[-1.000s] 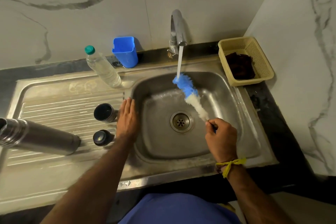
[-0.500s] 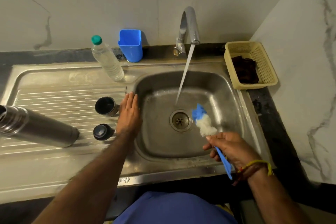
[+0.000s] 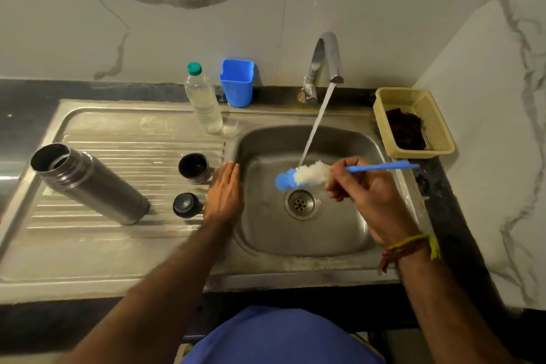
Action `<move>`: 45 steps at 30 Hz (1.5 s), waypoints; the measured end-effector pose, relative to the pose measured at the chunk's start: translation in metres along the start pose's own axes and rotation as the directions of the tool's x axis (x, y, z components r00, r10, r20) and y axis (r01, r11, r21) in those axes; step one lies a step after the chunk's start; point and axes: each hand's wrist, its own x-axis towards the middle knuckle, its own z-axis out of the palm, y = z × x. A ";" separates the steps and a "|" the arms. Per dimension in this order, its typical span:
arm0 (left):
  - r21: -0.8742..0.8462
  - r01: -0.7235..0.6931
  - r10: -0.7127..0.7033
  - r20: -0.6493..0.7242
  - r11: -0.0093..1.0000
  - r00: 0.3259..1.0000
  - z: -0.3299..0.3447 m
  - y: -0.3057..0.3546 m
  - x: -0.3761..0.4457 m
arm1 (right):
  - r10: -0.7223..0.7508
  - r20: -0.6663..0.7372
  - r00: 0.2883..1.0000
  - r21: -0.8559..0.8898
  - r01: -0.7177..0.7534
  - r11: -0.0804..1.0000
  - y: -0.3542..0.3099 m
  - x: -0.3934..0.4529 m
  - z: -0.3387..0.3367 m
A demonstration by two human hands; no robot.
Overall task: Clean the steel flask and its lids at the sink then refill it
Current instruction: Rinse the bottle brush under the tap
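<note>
Steel flask (image 3: 88,182) stands uncapped on the ribbed drainboard (image 3: 124,154), at about 9 o'clock from the basin, mouth open, so I judge it is parked there awaiting the brush. Its two lids sit between flask and basin: cup lid (image 3: 195,167) upright with its hollow showing, stopper lid (image 3: 186,204) just below it toward me. Both are within easy reach of the left hand.

Left hand (image 3: 225,193) lies flat on the sink rim (image 3: 233,156), fingers straight, holding nothing; I read this as bracing. It touches or nearly touches the cup lid; I cannot tell which.

Right hand (image 3: 362,190) is curled around the bottle brush (image 3: 307,174), pinching the blue handle just behind the bristles. Handle end points to 3 o'clock, bristle head to 9 o'clock, directly over the drain (image 3: 300,203). Tap (image 3: 325,65) at 12 o'clock is running; the stream lands at the bristles, presumably wetting the brush before scrubbing.

Also noted: water bottle (image 3: 204,100) and blue cup (image 3: 237,83) at 11 o'clock; basket (image 3: 434,118) at 2 o'clock, dark cloth inside.

Judgement: flask and lids not yet scrubbed.
</note>
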 end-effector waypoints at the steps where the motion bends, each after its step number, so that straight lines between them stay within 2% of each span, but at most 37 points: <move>1: 0.000 0.007 -0.007 -0.001 1.000 1.000 -0.001 0.000 -0.001 | -0.058 -0.023 0.998 -0.088 0.056 0.995 -0.006 0.005 0.007; 4: 0.013 0.013 -0.013 -0.002 1.000 1.000 -0.004 0.006 -0.002 | -0.194 -0.096 0.976 -0.212 0.170 0.962 -0.025 0.031 0.027; 7: 0.086 0.033 -0.037 0.045 0.996 0.998 -0.007 0.010 -0.001 | -0.351 -0.143 0.925 -0.285 0.301 0.910 -0.045 0.063 0.043; 11: 0.120 0.013 -0.020 0.050 0.993 0.999 -0.007 0.013 0.000 | -0.526 -0.241 0.815 -0.289 0.458 0.841 -0.082 0.111 0.058; 15: 0.063 0.007 -0.009 0.038 0.998 0.999 -0.003 0.009 0.002 | -0.598 -0.227 0.769 -0.281 0.536 0.796 -0.118 0.167 0.075; 21: 0.084 -0.052 0.052 0.001 0.995 0.999 0.006 0.001 0.004 | -0.451 -0.186 0.873 -0.319 0.381 0.868 -0.122 0.255 0.117; 30: 0.091 -0.059 0.060 -0.016 0.994 0.998 0.010 0.000 0.005 | -0.256 -0.128 0.958 -0.444 0.176 0.879 -0.091 0.340 0.164; 39: 0.098 -0.080 0.081 -0.008 0.992 0.997 0.014 -0.001 0.004 | -0.295 -0.188 0.937 -0.426 0.192 0.884 -0.079 0.331 0.148; 42: 0.098 -0.084 0.089 -0.044 0.992 0.995 0.012 -0.001 0.005 | -0.324 -0.242 0.915 -0.393 0.213 0.895 -0.084 0.307 0.143; 45: 0.019 -0.084 0.085 -0.053 0.996 0.995 0.006 0.000 0.004 | -0.355 -0.249 0.901 -0.345 0.259 0.902 -0.080 0.264 0.139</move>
